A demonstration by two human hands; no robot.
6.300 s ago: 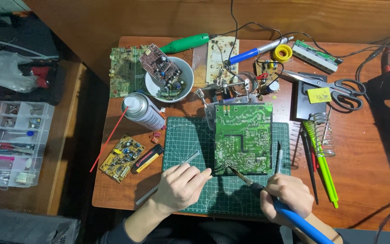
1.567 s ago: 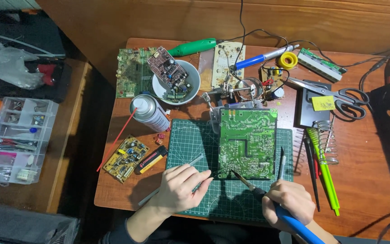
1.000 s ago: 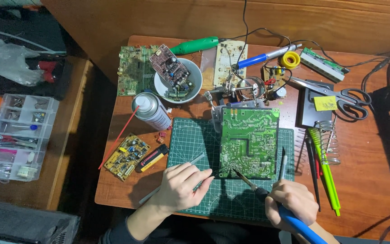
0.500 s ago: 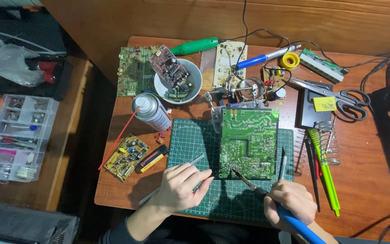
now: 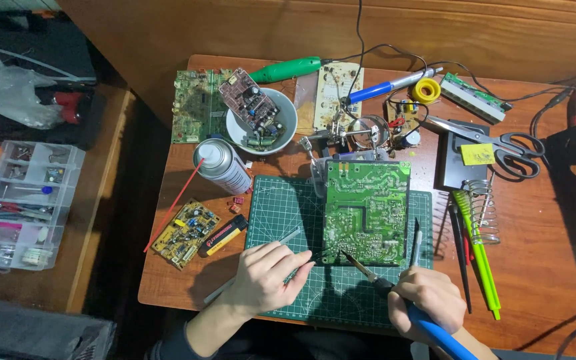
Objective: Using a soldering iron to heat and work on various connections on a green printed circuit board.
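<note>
Two hands work at the 6 o'clock edge of a green cutting mat [image 5: 281,200] on a brown wooden table [image 5: 541,267]. A spray can [image 5: 225,167] with a pale printed label and a red straw lies at 10 o'clock of the mat; a small yellow sticky label [image 5: 478,154] sits on a black stand at 2 o'clock, beside scissors [image 5: 501,143]. A yellow board [image 5: 185,233] and a black-and-yellow lighter [image 5: 223,235] lie at 9 o'clock. At far left a clear parts box [image 5: 21,197] stands on a lower wooden bench; a wooden wall runs along 12 o'clock.

The green board [image 5: 367,210] stands on the mat, clipped at its top edge. The left hand [image 5: 267,277] lies palm down, fingers curled together, pinching thin tweezers [image 5: 281,240] whose tips point at the board's lower left corner. The right hand [image 5: 428,300] wraps a fist around the blue iron [image 5: 428,327], its tip touching the board's bottom edge.
</note>
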